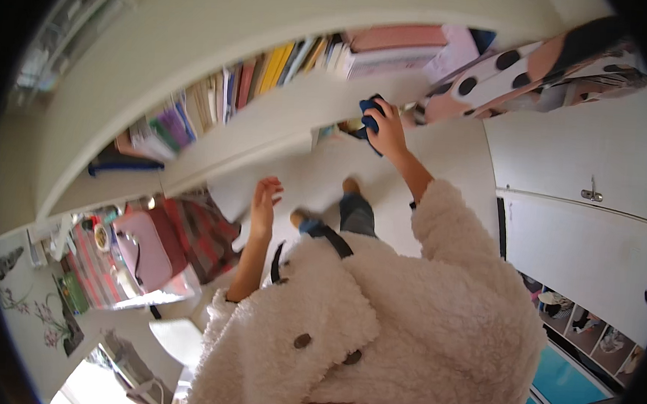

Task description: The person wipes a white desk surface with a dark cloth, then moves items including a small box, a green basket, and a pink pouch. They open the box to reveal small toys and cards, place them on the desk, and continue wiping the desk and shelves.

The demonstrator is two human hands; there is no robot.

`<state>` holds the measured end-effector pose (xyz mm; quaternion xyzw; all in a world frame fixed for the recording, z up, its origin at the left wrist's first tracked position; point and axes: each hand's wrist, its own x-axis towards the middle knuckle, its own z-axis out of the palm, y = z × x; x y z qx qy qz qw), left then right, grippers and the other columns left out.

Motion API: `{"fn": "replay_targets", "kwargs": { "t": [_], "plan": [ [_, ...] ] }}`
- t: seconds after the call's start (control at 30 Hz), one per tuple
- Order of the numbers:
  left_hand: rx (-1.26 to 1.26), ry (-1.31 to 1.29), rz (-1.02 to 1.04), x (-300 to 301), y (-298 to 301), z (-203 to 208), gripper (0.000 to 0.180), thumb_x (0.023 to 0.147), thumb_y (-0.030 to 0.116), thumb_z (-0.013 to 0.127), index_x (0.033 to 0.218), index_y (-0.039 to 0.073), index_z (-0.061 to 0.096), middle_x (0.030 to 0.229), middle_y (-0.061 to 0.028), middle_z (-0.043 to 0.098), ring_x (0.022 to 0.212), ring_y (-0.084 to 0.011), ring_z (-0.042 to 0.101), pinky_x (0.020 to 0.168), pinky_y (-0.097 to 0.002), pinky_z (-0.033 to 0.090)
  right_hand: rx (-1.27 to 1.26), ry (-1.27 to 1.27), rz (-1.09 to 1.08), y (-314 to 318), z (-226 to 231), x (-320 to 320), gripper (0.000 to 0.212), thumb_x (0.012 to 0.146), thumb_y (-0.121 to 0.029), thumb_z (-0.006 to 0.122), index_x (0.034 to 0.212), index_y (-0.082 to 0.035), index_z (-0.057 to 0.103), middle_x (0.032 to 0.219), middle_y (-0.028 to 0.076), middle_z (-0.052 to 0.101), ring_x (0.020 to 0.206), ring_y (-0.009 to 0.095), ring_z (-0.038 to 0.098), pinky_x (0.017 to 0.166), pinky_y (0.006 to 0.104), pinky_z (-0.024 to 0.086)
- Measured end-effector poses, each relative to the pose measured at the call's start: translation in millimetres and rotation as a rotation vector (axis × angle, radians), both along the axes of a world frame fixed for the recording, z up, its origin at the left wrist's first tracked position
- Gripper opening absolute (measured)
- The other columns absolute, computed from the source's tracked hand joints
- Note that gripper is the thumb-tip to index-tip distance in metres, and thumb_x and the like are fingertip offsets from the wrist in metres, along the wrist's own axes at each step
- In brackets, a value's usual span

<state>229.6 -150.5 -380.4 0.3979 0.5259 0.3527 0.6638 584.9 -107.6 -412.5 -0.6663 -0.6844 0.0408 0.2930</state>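
Observation:
My right hand is closed around a dark blue, soft-looking bundle of cloth, part of which hangs below the fingers. It is held close to the front edge of the white bookshelf; whether it touches the shelf I cannot tell. My left hand hangs in the air over the floor, fingers apart and slightly bent, with nothing in it. Several upright books fill the shelf in front of me.
Spotted fabric hangs at the far right, beside white cabinet doors. On the left, a pink case rests on a striped cloth. Divided compartments with small items sit low at right. My feet stand on the pale floor.

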Motion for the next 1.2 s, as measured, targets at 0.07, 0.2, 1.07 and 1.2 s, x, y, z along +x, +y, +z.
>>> {"fn": "replay_targets", "kwargs": {
  "t": [0.07, 0.2, 1.07, 1.2],
  "plan": [
    [0.043, 0.111, -0.077, 30.7, 16.0, 18.7, 0.026, 0.098, 0.026, 0.046, 0.112, 0.007, 0.057, 0.103, -0.0028, 0.060, 0.096, -0.0138, 0.057, 0.082, -0.0293, 0.045, 0.143, 0.227, -0.110, 10.3, 41.7, 11.4, 0.036, 0.068, -0.001, 0.067, 0.102, -0.010, 0.058, 0.119, 0.017, 0.053, 0.108, 0.040, 0.050, 0.094, 0.0451, 0.043],
    [0.520, 0.135, -0.218, 71.8, 44.3, 88.5, 0.018, 0.089, 0.004, 0.054, 0.106, 0.004, 0.058, 0.097, -0.0067, 0.062, 0.091, -0.0196, 0.060, 0.081, -0.0339, 0.047, 0.424, 0.527, -0.001, 7.7, 142.1, 14.1, 0.053, 0.065, 0.000, 0.062, 0.116, -0.004, 0.049, 0.120, 0.018, 0.051, 0.111, 0.033, 0.051, 0.101, 0.0389, 0.036],
    [1.787, 0.592, 0.177, 108.9, 94.0, 301.0, 0.030, 0.059, -0.014, 0.055, 0.082, 0.003, 0.062, 0.074, -0.0084, 0.060, 0.060, -0.0239, 0.057, 0.051, -0.0316, 0.044, -0.079, -0.229, 0.101, 189.0, 360.8, 174.3, 0.064, 0.085, -0.034, 0.057, 0.142, -0.010, 0.038, 0.147, 0.017, 0.038, 0.134, 0.038, 0.037, 0.109, 0.0438, 0.034],
    [1.785, 0.583, 0.210, 105.5, 90.7, 304.1, 0.031, 0.058, -0.013, 0.055, 0.083, 0.004, 0.062, 0.074, -0.0076, 0.060, 0.060, -0.0233, 0.057, 0.051, -0.0316, 0.043, -0.175, -0.358, 0.014, 239.5, 363.2, 166.0, 0.061, 0.086, -0.043, 0.054, 0.143, -0.025, 0.040, 0.151, 0.004, 0.037, 0.138, 0.038, 0.030, 0.110, 0.0498, 0.031]
  ]
}}
